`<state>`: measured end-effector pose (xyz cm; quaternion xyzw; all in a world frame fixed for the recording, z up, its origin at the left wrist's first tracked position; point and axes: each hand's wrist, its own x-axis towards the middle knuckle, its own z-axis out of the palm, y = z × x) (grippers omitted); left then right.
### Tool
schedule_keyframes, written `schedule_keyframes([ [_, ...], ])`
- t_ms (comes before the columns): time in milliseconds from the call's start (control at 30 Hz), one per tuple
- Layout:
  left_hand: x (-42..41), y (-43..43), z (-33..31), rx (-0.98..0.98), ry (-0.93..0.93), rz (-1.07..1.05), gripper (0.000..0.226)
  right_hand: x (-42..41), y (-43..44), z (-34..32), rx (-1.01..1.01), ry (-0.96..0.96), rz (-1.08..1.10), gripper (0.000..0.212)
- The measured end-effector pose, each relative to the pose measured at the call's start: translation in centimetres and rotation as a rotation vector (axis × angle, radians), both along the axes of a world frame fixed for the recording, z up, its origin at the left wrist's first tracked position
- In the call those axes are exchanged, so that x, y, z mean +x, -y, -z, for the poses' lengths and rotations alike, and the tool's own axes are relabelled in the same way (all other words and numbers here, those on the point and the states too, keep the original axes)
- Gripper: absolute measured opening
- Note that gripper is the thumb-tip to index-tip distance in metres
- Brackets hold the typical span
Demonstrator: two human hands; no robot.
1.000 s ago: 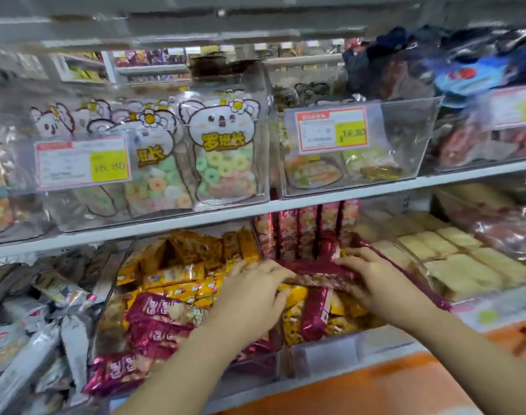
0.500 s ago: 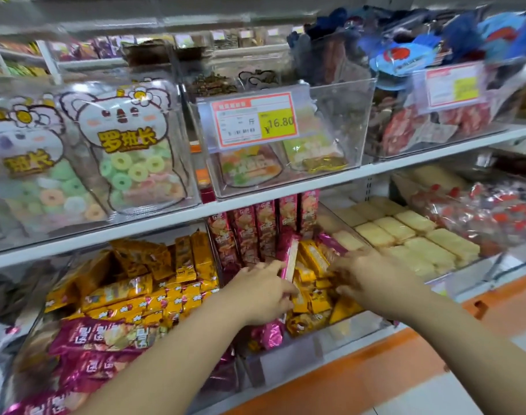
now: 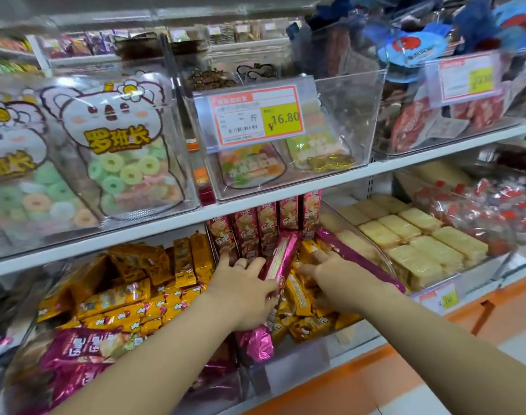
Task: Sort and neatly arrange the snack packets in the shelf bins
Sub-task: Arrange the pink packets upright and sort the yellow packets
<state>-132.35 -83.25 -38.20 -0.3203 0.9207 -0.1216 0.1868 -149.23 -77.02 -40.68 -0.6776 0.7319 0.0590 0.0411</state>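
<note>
On the lower shelf a clear bin (image 3: 288, 372) holds yellow snack packets (image 3: 300, 298) with a row of upright pink packets (image 3: 267, 226) behind them. My left hand (image 3: 243, 292) grips a long pink packet (image 3: 278, 260) that stands on edge along the bin's left side. My right hand (image 3: 342, 280) reaches into the yellow packets with a finger stretched forward. Another long pink packet (image 3: 360, 259) lies along the bin's right wall beside that hand. The bin to the left holds more yellow packets (image 3: 136, 298) and pink packets (image 3: 85, 348).
Pale wafer packs (image 3: 417, 244) fill the bin to the right, red-capped packs (image 3: 495, 211) beyond. The upper shelf (image 3: 285, 202) carries clear bins of ring-candy bags (image 3: 121, 157) and a bin with a 16.80 price tag (image 3: 255, 115). An orange shelf edge (image 3: 360, 378) runs below.
The camera has come closer and shifted right. My left hand has tilted the long pink packet upright on its edge. My right hand has pushed further into the yellow packets.
</note>
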Motion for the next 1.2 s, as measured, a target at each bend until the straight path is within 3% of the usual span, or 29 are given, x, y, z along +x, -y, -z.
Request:
schedule_keyframes([
  [100, 0.5, 0.5, 0.1, 0.003, -0.018, -0.008, 0.042, 0.2, 0.7, 0.0, 0.132, 0.025, 0.067, 0.097],
  [200, 0.8, 0.8, 0.2, 0.043, -0.038, -0.009, 0.042, 0.8, 1.0, 0.0, 0.167, -0.114, 0.08, 0.106],
  [500, 1.2, 0.7, 0.1, 0.079, -0.106, -0.004, 0.041, 0.5, 1.0, 1.6, 0.077, 0.014, 0.067, 0.099],
  [667, 1.3, 0.6, 0.1, 0.095, -0.135, -0.009, 0.04, 0.5, 0.3, 2.3, -0.128, 0.111, 0.077, 0.077],
  [1033, 1.3, 0.8, 0.5, 0.114, -0.2, -0.016, 0.037, 0.1, 0.5, 2.3, -0.184, 0.356, 0.127, 0.051],
  [1200, 1.4, 0.6, 0.6, 0.125, -0.336, -0.033, 0.035, 0.0, -1.3, 0.3, -0.22, 0.398, 0.159, 0.049],
])
